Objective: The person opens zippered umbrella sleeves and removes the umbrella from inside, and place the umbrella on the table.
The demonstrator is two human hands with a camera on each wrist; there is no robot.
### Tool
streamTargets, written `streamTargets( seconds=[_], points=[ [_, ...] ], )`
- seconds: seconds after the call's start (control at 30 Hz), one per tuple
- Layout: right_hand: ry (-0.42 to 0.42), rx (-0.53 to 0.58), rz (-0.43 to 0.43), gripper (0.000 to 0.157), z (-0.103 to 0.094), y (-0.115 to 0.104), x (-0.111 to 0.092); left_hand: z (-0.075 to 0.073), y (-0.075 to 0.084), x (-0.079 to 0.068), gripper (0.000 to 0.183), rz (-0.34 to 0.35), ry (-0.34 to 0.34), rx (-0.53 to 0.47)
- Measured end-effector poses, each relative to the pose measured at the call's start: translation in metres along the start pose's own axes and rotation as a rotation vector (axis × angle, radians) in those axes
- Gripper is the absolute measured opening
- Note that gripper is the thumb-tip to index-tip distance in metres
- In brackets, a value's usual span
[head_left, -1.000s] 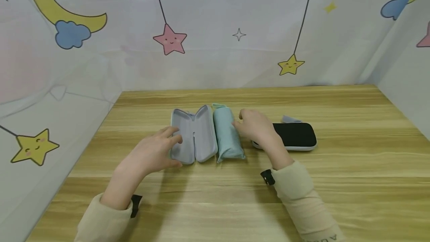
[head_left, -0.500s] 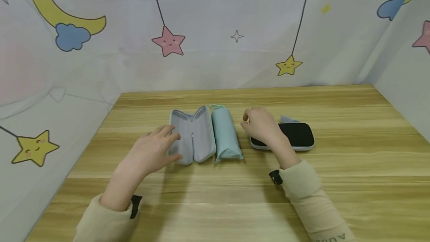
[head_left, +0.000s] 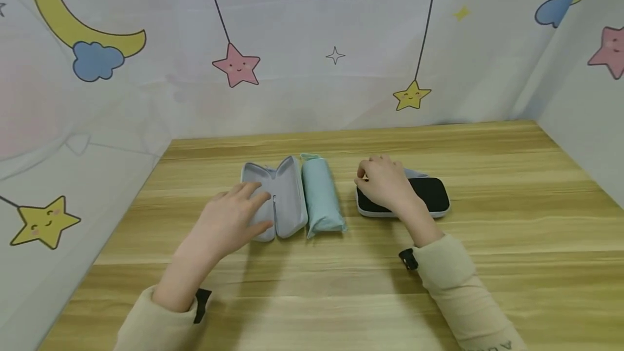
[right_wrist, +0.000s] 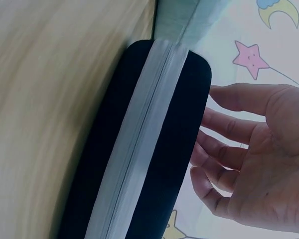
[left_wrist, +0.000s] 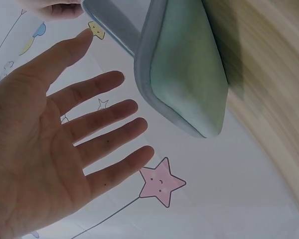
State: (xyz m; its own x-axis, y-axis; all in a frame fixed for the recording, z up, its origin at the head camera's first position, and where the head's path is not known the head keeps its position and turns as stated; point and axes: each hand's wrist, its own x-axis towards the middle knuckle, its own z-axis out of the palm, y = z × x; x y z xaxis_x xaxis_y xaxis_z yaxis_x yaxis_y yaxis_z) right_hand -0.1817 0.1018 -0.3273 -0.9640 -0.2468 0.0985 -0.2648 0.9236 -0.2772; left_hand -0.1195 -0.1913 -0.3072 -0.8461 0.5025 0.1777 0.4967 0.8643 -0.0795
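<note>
Near to far, as I'm logging it remotely:

1. Sleeves, beige, cuffed; blk wrist straps showing at cuffs.
2. Table, wood-grain, bearing all cases.
3. L hand: hovering over L half of open case; fingers spread, thumb apart. L wrist cam is showing fingertips clear of case.
4. R hand: hanging over L end of blk case; fingers loosely bent, thumb nr index. Contact w/ case: I'm not able to tell.
5. Open case: halves standing in a V, pale grey lining showing inside, green outside (L wrist cam).
6. Teal pouch: lying just beside open case's R half, bulging; contents hidden. Loop sticking out at far end.
7. Blk case: sitting closed, grey band round sides; contents hidden. Blue-grey tab poking out behind.
8. Backdrop: printed stars, moon, clouds, hanging behind.

Vs. 1.0 s ago: R hand is moving off pouch's edge, rightward; L hand's staying over open case; cases + pouch keeping same layout.
</note>
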Motion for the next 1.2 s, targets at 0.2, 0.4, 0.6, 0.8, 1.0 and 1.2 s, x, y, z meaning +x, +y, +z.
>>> streamTargets(
  seconds=[0.2,0.4,0.6,0.8,1.0,1.2],
  points=[
    [0.000,-0.009,-0.001,0.020,-0.001,0.006,-0.003,0.003,0.007,0.007,0.050,0.019,0.048,0.008],
    [0.003,-0.013,0.001,0.021,-0.003,0.013,-0.007,0.006,0.012,0.013,0.051,0.024,0.103,0.035],
    [0.005,-0.015,-0.004,0.022,-0.006,0.024,-0.011,0.006,0.019,0.019,0.051,0.068,0.165,0.028],
    [-0.003,0.006,-0.009,0.022,-0.008,0.034,-0.016,0.004,0.032,0.026,0.051,0.072,0.130,-0.013],
    [-0.020,0.078,-0.021,0.022,-0.010,0.039,-0.020,0.002,0.046,0.032,0.051,0.075,0.102,-0.056],
    [-0.013,0.081,-0.041,0.022,-0.012,0.042,-0.023,0.003,0.056,0.038,0.049,0.081,0.097,-0.030]
  ],
)
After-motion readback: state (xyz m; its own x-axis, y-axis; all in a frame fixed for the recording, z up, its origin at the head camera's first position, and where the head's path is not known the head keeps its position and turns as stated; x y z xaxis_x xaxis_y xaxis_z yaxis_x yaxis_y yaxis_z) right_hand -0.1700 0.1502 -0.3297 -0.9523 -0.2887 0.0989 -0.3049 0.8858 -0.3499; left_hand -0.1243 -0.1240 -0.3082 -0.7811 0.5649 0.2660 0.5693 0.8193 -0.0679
